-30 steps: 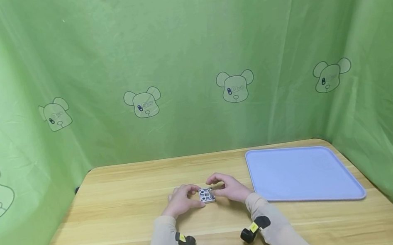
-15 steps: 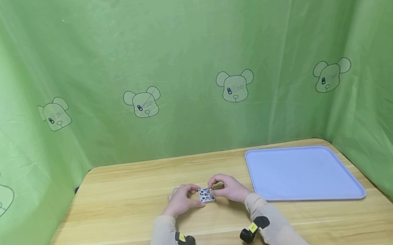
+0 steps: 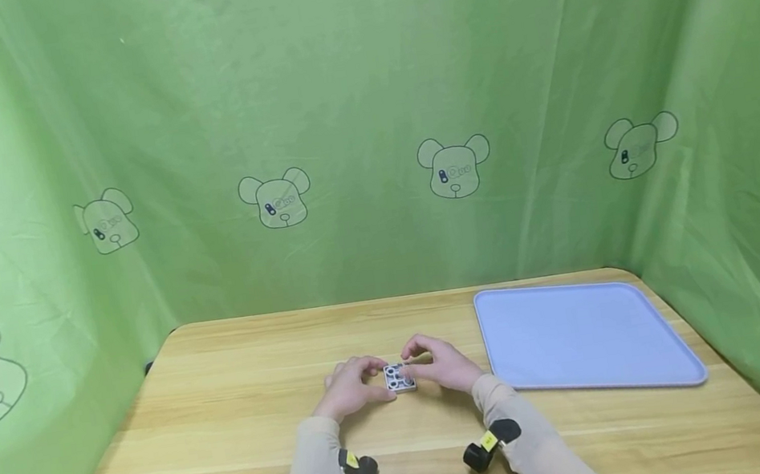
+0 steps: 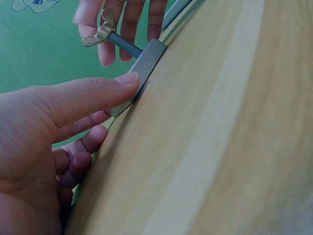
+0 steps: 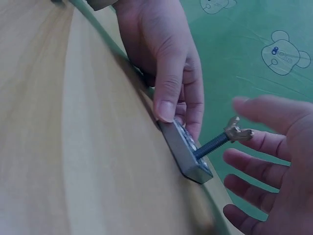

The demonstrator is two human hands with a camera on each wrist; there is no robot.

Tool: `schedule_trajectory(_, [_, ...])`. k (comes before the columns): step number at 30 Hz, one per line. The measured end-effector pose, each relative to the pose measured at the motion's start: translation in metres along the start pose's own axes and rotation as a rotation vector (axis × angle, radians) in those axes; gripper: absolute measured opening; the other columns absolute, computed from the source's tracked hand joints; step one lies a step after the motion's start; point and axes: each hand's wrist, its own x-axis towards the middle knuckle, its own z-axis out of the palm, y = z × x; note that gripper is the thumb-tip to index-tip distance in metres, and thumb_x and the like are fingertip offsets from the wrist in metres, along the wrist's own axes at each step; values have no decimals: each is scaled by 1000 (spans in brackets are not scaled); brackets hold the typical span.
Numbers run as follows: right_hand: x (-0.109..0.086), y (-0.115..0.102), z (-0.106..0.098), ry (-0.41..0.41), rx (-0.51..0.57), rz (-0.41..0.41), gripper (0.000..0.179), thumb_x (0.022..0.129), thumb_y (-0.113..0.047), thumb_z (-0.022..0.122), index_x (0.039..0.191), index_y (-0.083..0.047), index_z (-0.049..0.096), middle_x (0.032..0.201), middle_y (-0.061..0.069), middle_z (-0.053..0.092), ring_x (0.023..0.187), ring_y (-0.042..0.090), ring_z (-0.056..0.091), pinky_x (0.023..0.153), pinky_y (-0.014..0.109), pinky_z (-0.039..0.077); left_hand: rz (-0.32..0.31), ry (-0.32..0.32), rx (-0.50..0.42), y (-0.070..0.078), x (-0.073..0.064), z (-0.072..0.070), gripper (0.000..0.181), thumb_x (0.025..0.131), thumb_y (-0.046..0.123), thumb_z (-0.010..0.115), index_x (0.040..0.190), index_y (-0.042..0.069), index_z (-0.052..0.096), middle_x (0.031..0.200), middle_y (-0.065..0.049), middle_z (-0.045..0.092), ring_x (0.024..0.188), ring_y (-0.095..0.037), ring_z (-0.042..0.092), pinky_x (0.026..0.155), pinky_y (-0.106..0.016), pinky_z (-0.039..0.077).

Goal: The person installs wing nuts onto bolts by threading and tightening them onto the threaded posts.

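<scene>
A small square metal block [image 3: 394, 385] with round holes in its top face lies on the wooden table. My left hand [image 3: 352, 387] pinches its left side, thumb at the near edge and fingers at the far one. From the block's right side a threaded bolt [image 5: 212, 146] sticks up, with a brass-coloured wing nut [image 4: 101, 34] at its upper end. Around that wing nut my right hand [image 3: 446, 365] holds its thumb and fingers spread apart, the index finger close behind one wing in the right wrist view. The thumb is blurred there.
A light blue rectangular tray [image 3: 584, 338] lies at the right of the wooden table [image 3: 233, 436]. Green fabric [image 3: 360, 94] with bear-head prints hangs behind the table and along both sides. Each sleeve carries a black wrist camera [image 3: 365, 471].
My right thumb and fingers drew together at the wing nut and have since parted, the thumb shifting left over the block. The left hand and the block have stayed in place.
</scene>
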Motion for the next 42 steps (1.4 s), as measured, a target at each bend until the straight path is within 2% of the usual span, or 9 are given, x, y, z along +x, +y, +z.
schedule_trajectory(3, [-1, -1, -3, 32, -2, 22, 19, 90, -22, 66, 105, -12, 62, 113, 7, 65, 116, 30, 56, 101, 52, 44, -4, 2, 3, 0, 0, 0, 54, 66, 38, 84, 115, 22, 67, 108, 1, 64, 102, -20, 49, 92, -45, 30])
schedule_trajectory(7, [-1, -1, -6, 52, -14, 18, 16, 91, -15, 61, 106, -10, 62, 114, 9, 65, 116, 31, 57, 101, 52, 44, -1, 8, 8, 0, 1, 0, 54, 65, 38, 85, 115, 23, 68, 108, 1, 65, 101, -19, 49, 91, -44, 31])
schedule_trajectory(12, [0, 3, -8, 30, -22, -18, 18, 90, -9, 61, 107, -6, 62, 114, 13, 65, 116, 34, 56, 101, 53, 44, -1, 7, 0, 1, 0, 0, 55, 65, 37, 85, 115, 22, 67, 108, 1, 65, 101, -19, 49, 91, -44, 31])
schedule_trajectory(18, [-3, -5, -7, -10, 9, -28, 26, 85, 0, 63, 110, 2, 60, 117, 22, 62, 118, 41, 53, 102, 57, 42, -1, 1, -2, 2, -1, -1, 54, 66, 36, 85, 115, 22, 67, 109, 0, 64, 101, -19, 49, 91, -45, 31])
schedule_trajectory(22, [0, 4, -6, -33, 12, -33, 29, 85, -6, 68, 113, -2, 61, 118, 18, 63, 118, 38, 53, 102, 55, 43, -2, -1, -4, 1, 0, -1, 54, 66, 37, 85, 115, 22, 67, 109, 0, 65, 101, -20, 49, 91, -45, 30])
schedule_trajectory(28, [-1, 3, -5, -59, 9, -48, 32, 86, -11, 69, 116, -3, 62, 121, 16, 63, 119, 37, 53, 103, 55, 43, 2, 1, 1, 0, 0, 0, 54, 66, 37, 84, 115, 23, 68, 108, 1, 64, 100, -19, 49, 91, -44, 31])
schedule_trajectory(34, [-2, 2, -4, -54, 11, -64, 24, 85, -9, 69, 108, -4, 66, 119, 17, 64, 117, 39, 53, 101, 59, 41, -2, -1, 2, -2, 1, 1, 54, 65, 37, 85, 115, 23, 68, 108, 2, 64, 100, -19, 49, 89, -43, 30])
schedule_trajectory(42, [0, 3, -2, -45, -11, -58, 15, 83, -12, 71, 96, -8, 67, 112, 13, 66, 115, 33, 55, 102, 56, 42, 0, 0, 5, -2, 2, 1, 55, 66, 38, 85, 115, 23, 67, 108, 0, 64, 101, -20, 49, 88, -43, 30])
